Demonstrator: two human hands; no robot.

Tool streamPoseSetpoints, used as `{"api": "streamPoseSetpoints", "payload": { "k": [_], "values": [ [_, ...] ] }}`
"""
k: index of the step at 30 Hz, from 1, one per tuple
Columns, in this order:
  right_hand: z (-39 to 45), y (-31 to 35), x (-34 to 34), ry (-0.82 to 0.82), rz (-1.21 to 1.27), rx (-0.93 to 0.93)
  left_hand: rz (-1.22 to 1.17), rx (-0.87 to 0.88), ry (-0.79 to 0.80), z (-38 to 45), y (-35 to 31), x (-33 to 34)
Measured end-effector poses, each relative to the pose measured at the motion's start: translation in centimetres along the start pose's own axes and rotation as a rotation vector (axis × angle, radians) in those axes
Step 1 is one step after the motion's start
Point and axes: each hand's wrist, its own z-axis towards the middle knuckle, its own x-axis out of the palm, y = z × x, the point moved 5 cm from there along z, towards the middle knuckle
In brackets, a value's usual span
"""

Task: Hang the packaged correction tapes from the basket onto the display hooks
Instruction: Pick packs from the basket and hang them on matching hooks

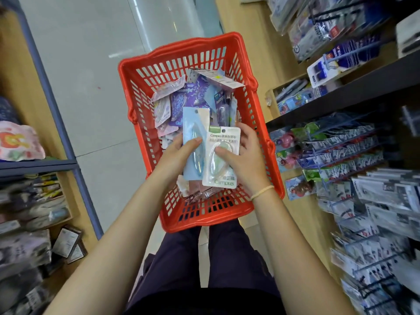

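Observation:
A red plastic basket (145, 71) stands on the floor in front of me, filled with several packaged correction tapes (179, 103) in pink, purple and blue. Over its near half, my left hand (176, 155) holds a light blue packaged tape (193, 123) with the thumb across its front. My right hand (244, 160) grips a white and green Campus packaged tape (223, 142), thumb pressed on the blister. The two packs overlap side by side. Display hooks (341, 144) with hanging stationery packs fill the rack to my right.
A dark shelf edge (341, 94) juts out above the hook rack at the right. A blue-framed wooden shelving unit (56, 123) with goods stands at the left. Pale tiled floor (91, 64) stretches beyond the basket. My dark trousers (204, 269) are below it.

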Motion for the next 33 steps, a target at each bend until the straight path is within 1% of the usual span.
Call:
{"api": "streamPoseSetpoints", "payload": {
  "k": [3,5,7,9,12,16,20,22,26,30,33],
  "values": [
    [-2.3,2.9,0.7,0.070,0.053,0.021,-0.025,0.070,0.049,-2.3,-2.7,0.1],
    [-4.0,5.1,0.9,0.104,0.034,-0.030,-0.014,0.142,0.085,-4.2,-4.7,0.2],
    [-5.8,7.8,0.6,0.088,0.012,-0.096,-0.032,0.199,0.082,-6.5,-6.8,-0.1],
    [-7.7,10.7,-0.4,0.010,0.017,-0.186,-0.069,0.246,0.097,-8.7,-8.9,-0.3],
    [-11.1,14.8,-2.2,-0.123,0.033,-0.296,-0.113,0.311,0.171,-12.0,-12.1,0.5],
    [-17.0,19.6,-4.1,-0.264,0.012,-0.443,-0.073,0.402,0.311,-16.6,-16.6,4.2],
    [-23.9,23.3,-8.3,-0.429,0.097,-0.553,-0.052,0.505,0.388,-20.7,-20.3,8.3],
    [-27.5,24.2,-10.1,-0.487,0.146,-0.609,-0.018,0.568,0.469,-23.4,-21.5,11.2],
    [-35.2,25.0,-13.2,-0.642,0.129,-0.767,0.091,0.704,0.687,-30.9,-21.8,18.2],
    [-43.9,24.8,-17.0,-0.720,0.037,-0.879,0.122,0.796,0.805,-37.9,-21.0,24.4],
    [-50.7,22.9,-20.6,-0.811,-0.011,-0.933,0.148,0.831,0.874,-43.6,-19.1,29.3]
  ]
}}
